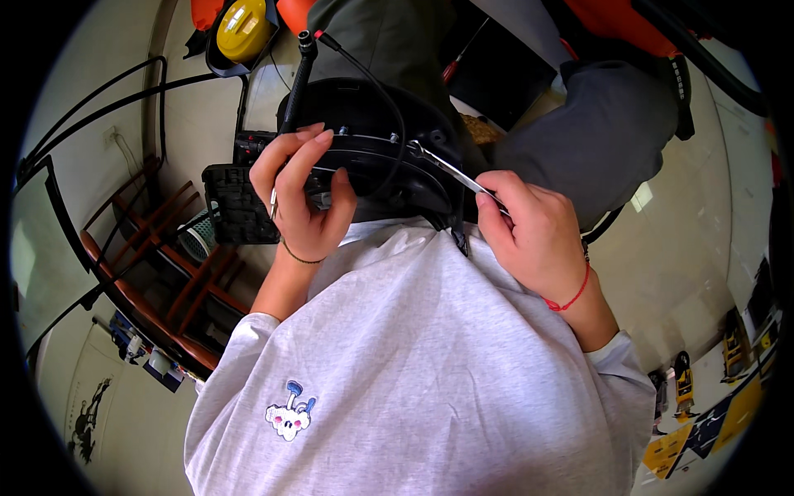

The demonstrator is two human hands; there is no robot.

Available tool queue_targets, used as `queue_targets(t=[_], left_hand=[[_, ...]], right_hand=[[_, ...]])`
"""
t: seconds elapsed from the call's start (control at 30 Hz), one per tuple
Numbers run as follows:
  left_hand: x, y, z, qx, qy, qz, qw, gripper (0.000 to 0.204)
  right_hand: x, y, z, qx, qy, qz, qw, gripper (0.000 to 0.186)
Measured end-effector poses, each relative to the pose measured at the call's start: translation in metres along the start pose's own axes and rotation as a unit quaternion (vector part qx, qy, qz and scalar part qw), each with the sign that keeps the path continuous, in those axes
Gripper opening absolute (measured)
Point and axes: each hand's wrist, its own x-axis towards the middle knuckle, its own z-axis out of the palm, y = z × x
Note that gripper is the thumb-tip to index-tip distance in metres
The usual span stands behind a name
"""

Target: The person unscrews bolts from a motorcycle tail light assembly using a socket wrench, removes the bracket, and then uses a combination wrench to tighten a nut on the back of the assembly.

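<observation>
Hand positions at the black housing (372,155)

The black housing, curved in form, is located directly in front of the torso. An open black tool case (240,202) sits to its left. The right hand (529,223) is closed on the handle of a silver wrench (459,175). The left hand (302,190) is at the housing's left side, thumb and fingers parted; fingertip contact cannot be determined. The wrench head is just beside the right bolt (394,137); engagement cannot be confirmed. The left bolt (343,131) is located along the same edge.
</observation>
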Motion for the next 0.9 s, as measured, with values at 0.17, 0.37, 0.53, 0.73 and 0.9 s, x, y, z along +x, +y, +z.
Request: queue_targets(t=[0.17, 0.37, 0.53, 0.73, 0.9], left_hand=[[0.007, -0.005, 0.003, 0.076, -0.022, -0.022, 0.997, 0.055], [0.017, -0.012, 0.003, 0.112, -0.034, -0.035, 0.992, 0.052], [0.022, -0.012, 0.005, 0.088, -0.031, -0.038, 0.995, 0.051], [0.020, -0.013, 0.005, 0.052, -0.008, -0.031, 0.998, 0.051], [0.014, -0.009, 0.000, 0.012, 0.023, -0.028, 0.999, 0.048]], right_hand=[[0.003, -0.002, 0.003, -0.030, 0.003, -0.010, 0.999, 0.010], [0.007, -0.001, 0.009, -0.032, 0.028, -0.028, 0.999, 0.010], [0.009, 0.001, 0.009, -0.025, 0.027, -0.015, 0.999, 0.010], [0.010, -0.003, 0.007, -0.038, 0.007, -0.003, 0.999, 0.009], [0.012, -0.008, 0.010, -0.048, 0.007, 0.007, 0.999, 0.010]])
